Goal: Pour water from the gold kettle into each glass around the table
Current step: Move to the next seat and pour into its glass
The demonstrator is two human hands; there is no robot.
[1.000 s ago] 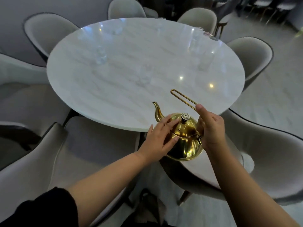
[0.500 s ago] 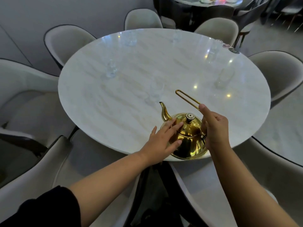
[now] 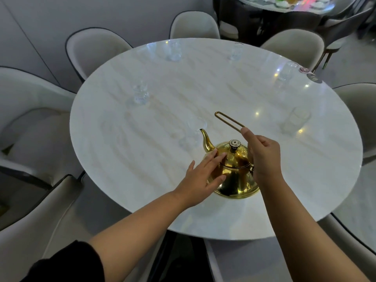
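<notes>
We view the scene from above, starting at the near edge. A black sleeve (image 3: 67, 263) covers the upper left arm; both forearms are bare and reach forward over the round marble worktop (image 3: 132, 169).

The gold kettle (image 3: 234, 178) sits on the worktop, close to its near edge and right of centre. Its spout (image 3: 206, 140) points away and to the left. The lid knob (image 3: 234, 143) faces up.

The left hand (image 3: 201, 174) lies flat against the left side of the kettle body. Its fingers (image 3: 215, 159) are straight, reach up to the base of the spout and grip nothing.

The right hand (image 3: 262, 155) is on the right side of the kettle. Its fingers are curled round the lower part of the wire handle (image 3: 227, 120), and the thumb lies along the wire. The free loop of the handle projects up and to the left, beyond the hand.

Just beyond the spout tip stands the nearest glass (image 3: 193, 131). A left glass (image 3: 140, 94) and a right glass (image 3: 297, 121) stand further out, well apart. Three far glasses (image 3: 174, 50) stand along the far rim. We cannot tell the fill level of any glass.

Two small round discs (image 3: 311, 77) lie at the far right rim. Pale upholstered chairs (image 3: 93, 49) ring the worktop. A second table (image 3: 284, 5) with blurred items stands behind.
</notes>
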